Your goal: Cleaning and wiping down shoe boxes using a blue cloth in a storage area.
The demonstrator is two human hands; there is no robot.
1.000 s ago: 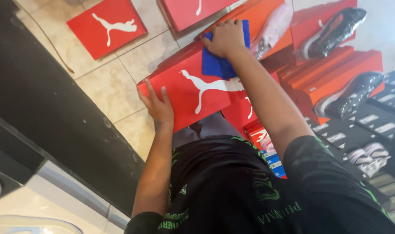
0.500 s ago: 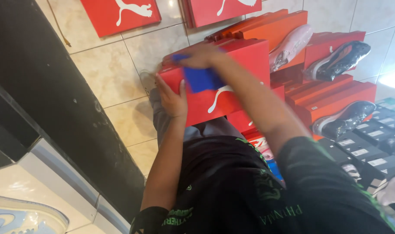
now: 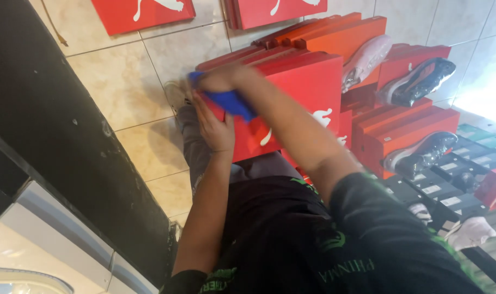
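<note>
Red shoebox (image 3: 297, 103) — long axis up-right, right hand (image 3: 218, 79), left hand (image 3: 215, 128).

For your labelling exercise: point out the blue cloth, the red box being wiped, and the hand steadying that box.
blue cloth (image 3: 232, 102), head view, on its middle fold.
red box (image 3: 305, 90), head view, on its bare red face.
left hand (image 3: 215, 128), head view, on its back.

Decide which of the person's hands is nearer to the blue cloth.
Right. The right hand grips the blue cloth and presses it on the red box. The left hand holds the box's near edge, just below the cloth.
</note>
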